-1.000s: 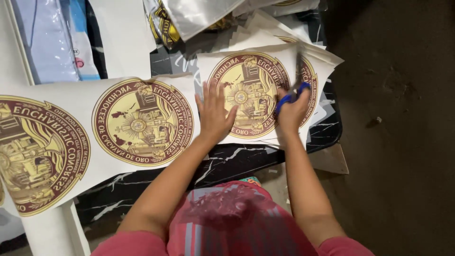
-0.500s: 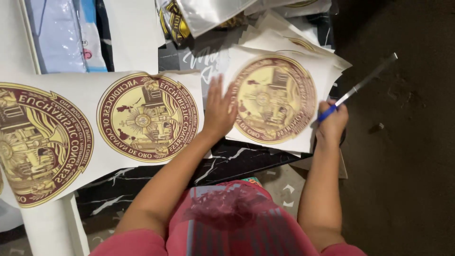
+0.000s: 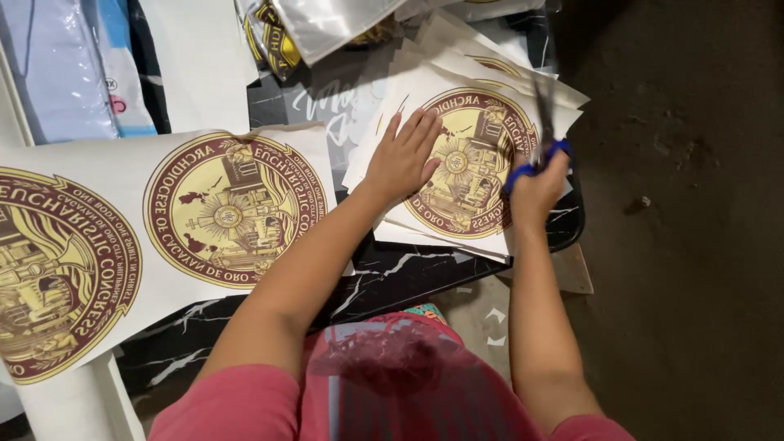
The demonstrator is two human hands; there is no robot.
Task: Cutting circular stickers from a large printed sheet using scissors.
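My left hand (image 3: 403, 155) lies flat, fingers spread, on the left part of a stack of white sheets (image 3: 457, 212) printed with a round maroon and gold emblem (image 3: 474, 171). At the stack's right side my right hand (image 3: 535, 189) grips blue-handled scissors (image 3: 543, 135), blades pointing up and away over the emblem's right rim. The blades are blurred.
A long white strip with two more round emblems (image 3: 233, 208) lies to the left on a black marbled tabletop (image 3: 408, 273). Clear plastic bags (image 3: 327, 24) and packaged cloth (image 3: 73, 65) sit at the back. Dark floor (image 3: 694, 245) lies to the right.
My right hand swung the scissors out past the stack's right edge, then brought them back over the emblem's right rim. My left hand slid right onto the stack.
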